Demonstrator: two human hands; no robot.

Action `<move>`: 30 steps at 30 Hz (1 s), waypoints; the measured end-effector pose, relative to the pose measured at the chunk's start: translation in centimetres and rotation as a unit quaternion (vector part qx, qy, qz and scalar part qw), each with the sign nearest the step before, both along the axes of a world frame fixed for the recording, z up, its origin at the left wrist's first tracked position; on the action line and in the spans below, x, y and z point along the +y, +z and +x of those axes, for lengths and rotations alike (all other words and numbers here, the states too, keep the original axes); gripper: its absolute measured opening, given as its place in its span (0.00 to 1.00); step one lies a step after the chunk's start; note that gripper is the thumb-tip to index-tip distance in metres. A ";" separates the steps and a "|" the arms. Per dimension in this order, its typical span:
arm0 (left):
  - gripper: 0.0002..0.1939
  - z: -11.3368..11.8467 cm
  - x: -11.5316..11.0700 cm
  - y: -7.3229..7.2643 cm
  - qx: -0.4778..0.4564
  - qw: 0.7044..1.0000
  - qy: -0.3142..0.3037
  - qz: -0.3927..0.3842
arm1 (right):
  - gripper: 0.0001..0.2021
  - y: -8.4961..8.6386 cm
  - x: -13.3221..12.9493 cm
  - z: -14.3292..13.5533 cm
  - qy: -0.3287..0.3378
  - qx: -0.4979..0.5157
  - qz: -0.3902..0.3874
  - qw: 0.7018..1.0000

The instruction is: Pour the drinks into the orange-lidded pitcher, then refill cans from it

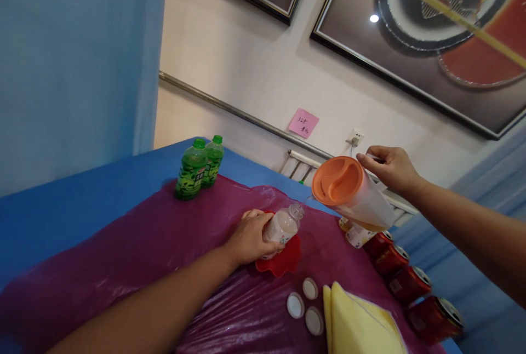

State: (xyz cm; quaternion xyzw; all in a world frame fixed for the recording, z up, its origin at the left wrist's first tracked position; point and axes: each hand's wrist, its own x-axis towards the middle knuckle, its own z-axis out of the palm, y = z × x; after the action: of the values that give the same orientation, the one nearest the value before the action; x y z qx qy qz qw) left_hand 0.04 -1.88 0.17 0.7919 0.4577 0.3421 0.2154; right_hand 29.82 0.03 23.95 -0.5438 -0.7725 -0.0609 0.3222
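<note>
Clear plastic bottle with a printed label (283, 225), filled with pale liquid and uncapped, is in the left hand (250, 238), over a red scalloped-edge dish (283, 263). The left hand is partly closed, fingers curved round the far side and thumb pressed along the near side; whether the bottle's base touches the dish cannot be told.

The right hand (388, 167) is closed round the handle of a translucent plastic pitcher with an orange lid (365, 200), its thumb at the lid's rim. The pitcher is tipped toward the bottle, amber liquid inside, its spout near the bottle's mouth but apart from it, with what looks like a thin stream between them.

A glossy purple plastic sheet (152, 233) covers part of the blue tabletop (102, 178). A stretch of sheet separates the dish from two green-capped green bottles (192, 170), which stand by the sheet's far edge. Nearer the wearer than the dish lie three round white caps (310, 289), with a folded yellow cloth (361, 321) just beside them. Four red metal cans (435, 318) line the right edge, below the right forearm in the view.
</note>
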 end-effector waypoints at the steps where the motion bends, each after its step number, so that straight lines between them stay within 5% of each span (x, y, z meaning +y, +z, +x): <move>1: 0.34 0.0 0.0 0.0 0.000 1.000 0.000 0.000 | 0.22 0.0 0.0 0.0 0.000 0.000 0.000 1.000; 30: 0.33 0.1 -0.1 0.1 -0.004 1.000 0.004 -0.006 | 0.22 0.0 -0.1 -0.1 -0.005 -0.006 -0.006 1.000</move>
State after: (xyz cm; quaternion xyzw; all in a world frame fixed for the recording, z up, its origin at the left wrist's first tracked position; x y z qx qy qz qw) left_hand 0.15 -2.02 0.23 0.7875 0.4619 0.3436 0.2202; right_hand 29.70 -0.03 23.93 -0.5492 -0.7721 -0.0608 0.3139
